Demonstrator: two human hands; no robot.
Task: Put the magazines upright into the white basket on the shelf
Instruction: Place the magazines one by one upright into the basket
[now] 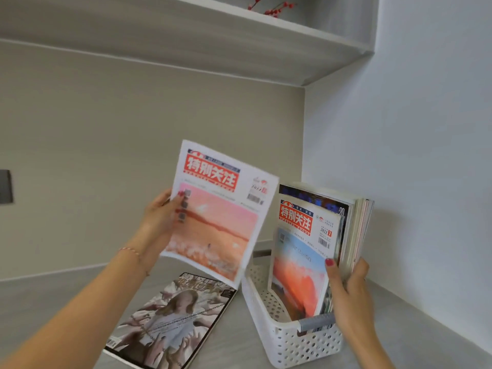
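My left hand (162,217) grips a pink-covered magazine (218,214) by its left edge and holds it in the air, tilted, just left of the white perforated basket (287,344). Several magazines (314,251) stand upright in the basket's right side, a red-and-blue cover in front. My right hand (348,286) clasps this upright bunch from the right, thumb on the front cover. Another magazine (173,320), with a pale figure on its cover, lies flat on the grey shelf surface left of the basket.
The basket sits in the right corner of the grey shelf surface (53,296), close to the white side wall (412,155). An upper shelf board (213,49) runs overhead with red berry twigs (271,8) on it. A dark wall plate (5,186) is at far left.
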